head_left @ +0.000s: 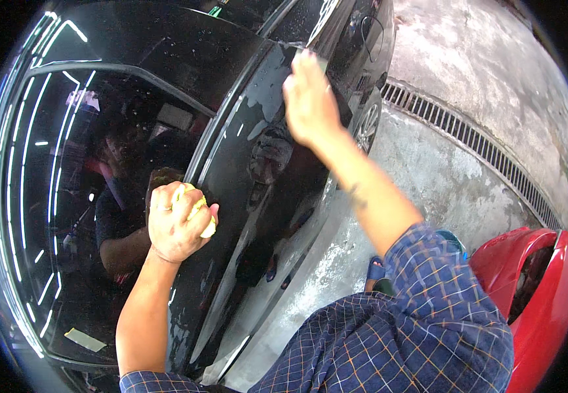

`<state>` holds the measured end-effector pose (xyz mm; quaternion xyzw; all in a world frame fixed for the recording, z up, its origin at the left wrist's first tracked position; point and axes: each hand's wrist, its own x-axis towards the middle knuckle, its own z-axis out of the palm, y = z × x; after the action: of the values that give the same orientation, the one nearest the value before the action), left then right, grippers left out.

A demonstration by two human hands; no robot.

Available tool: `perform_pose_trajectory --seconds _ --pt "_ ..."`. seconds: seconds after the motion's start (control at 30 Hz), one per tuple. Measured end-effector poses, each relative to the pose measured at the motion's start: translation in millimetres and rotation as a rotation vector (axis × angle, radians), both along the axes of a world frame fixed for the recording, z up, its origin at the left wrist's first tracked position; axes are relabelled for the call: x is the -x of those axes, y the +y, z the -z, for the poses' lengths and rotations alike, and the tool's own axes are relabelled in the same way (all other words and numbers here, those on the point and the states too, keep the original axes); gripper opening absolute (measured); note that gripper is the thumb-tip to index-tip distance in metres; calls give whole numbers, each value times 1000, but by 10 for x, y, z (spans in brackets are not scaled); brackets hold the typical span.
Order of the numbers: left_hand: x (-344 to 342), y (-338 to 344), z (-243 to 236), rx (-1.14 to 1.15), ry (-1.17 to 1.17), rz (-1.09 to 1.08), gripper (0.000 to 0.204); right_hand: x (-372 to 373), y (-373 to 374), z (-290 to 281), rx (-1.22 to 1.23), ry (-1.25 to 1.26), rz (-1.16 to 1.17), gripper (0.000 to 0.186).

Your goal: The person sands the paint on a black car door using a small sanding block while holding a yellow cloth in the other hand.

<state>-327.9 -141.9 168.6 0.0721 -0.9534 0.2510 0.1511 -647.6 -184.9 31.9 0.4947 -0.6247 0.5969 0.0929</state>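
A glossy black car (244,216) fills the left and middle of the view, its side wet with patches and drops of water. My left hand (180,219) is closed around a crumpled yellow cloth (198,213), resting at the edge of the dark glass (120,164). Farther off, my right hand (311,98) lies on the upper part of the car's side, its fingers stretched and slightly blurred. Under those fingertips shows the edge of a pale flat pad (323,63); most of it is hidden, so its exact kind is unclear.
A slotted metal drain grate (474,141) crosses the concrete floor (428,173) on the right. A red car body part (526,281) stands at lower right, beside a partly hidden teal container (453,241). A pale strip of tape (86,339) sticks to the car at lower left.
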Motion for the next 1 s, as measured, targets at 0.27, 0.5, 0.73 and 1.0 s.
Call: perform_pose_trajectory --seconds 0.27,0.5,0.73,1.0 --pt "-1 60 -168 11 46 -11 28 -575 275 -448 -304 328 204 71" --pt "52 58 -261 -2 26 -27 28 -1193 658 -335 -232 213 -168 79" --pt "88 115 -375 -15 20 -45 30 -220 -145 -789 -231 26 107 73" --pt "203 220 -367 30 35 -30 34 702 52 -1068 -636 -155 -125 63"
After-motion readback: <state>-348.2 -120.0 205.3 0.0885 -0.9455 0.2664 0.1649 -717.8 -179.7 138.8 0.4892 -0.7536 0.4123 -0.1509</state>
